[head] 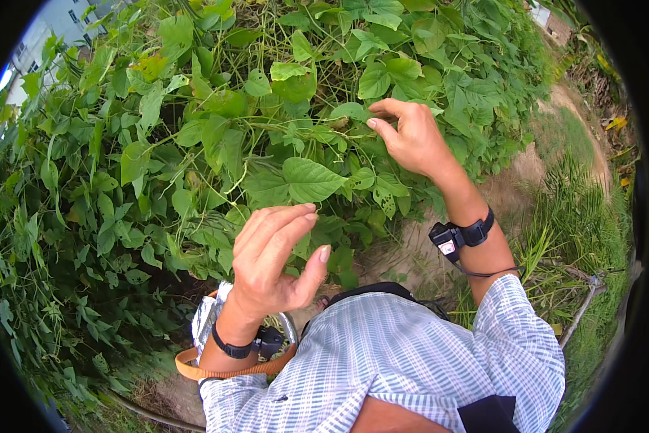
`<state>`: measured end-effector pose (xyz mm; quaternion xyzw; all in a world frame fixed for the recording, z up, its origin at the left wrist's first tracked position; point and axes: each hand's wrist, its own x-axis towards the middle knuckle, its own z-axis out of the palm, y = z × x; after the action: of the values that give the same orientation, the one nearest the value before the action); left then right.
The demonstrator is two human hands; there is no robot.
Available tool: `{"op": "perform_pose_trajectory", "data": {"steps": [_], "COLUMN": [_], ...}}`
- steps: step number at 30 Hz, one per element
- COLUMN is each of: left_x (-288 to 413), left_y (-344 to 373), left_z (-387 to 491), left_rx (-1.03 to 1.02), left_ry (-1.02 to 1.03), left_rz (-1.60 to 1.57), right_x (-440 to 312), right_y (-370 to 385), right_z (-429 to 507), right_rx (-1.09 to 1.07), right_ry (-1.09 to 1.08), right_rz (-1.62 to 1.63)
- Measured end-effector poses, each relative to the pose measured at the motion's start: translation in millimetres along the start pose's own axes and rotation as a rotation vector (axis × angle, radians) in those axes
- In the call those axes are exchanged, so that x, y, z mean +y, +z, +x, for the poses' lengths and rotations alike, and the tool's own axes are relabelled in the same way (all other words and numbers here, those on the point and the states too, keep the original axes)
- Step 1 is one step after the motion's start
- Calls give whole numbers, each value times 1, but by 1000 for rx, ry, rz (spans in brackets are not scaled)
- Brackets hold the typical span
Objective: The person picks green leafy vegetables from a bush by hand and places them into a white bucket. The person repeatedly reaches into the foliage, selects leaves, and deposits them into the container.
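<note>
A dense mass of leafy bean-like vines (313, 181) fills the view before me. My left hand (275, 260) is raised in front of the lower leaves, fingers apart and nothing in it. Farther up and to the right, my right hand (408, 135) reaches to the foliage, its thumb and forefinger near the edge of a green leaf (350, 111); whether they touch it is unclear. Thin stems (281, 125) run across between the leaves. A basket with an orange rim (224, 373) and a silvery lining (205, 319) hangs around or beside my left forearm, partly hidden by it.
Bare soil (394, 254) shows below the vines. Tall grass (557, 238) and a thin stick (578, 311) lie to the right, along a dirt path (578, 108). Pale buildings (59, 32) stand at the upper left. Each forearm wears a black strapped device.
</note>
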<state>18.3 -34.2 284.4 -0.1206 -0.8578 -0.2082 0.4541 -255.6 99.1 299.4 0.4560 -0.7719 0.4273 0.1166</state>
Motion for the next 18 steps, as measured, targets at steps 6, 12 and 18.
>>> {"op": "perform_pose_trajectory", "data": {"steps": [6, 12, 18], "left_x": [-11, -38, -62], "left_y": [43, 69, 75], "left_z": [-22, -58, -92], "left_rx": [-605, -623, -772], "left_ry": [-295, -478, -626], "left_rz": [-143, 76, 605], "right_x": [-46, -22, 50], "right_y": [9, 48, 122], "right_z": [16, -41, -67], "right_rx": [103, -709, -890], "right_ry": [-94, -236, -209], "right_rz": [456, 125, -6]}}
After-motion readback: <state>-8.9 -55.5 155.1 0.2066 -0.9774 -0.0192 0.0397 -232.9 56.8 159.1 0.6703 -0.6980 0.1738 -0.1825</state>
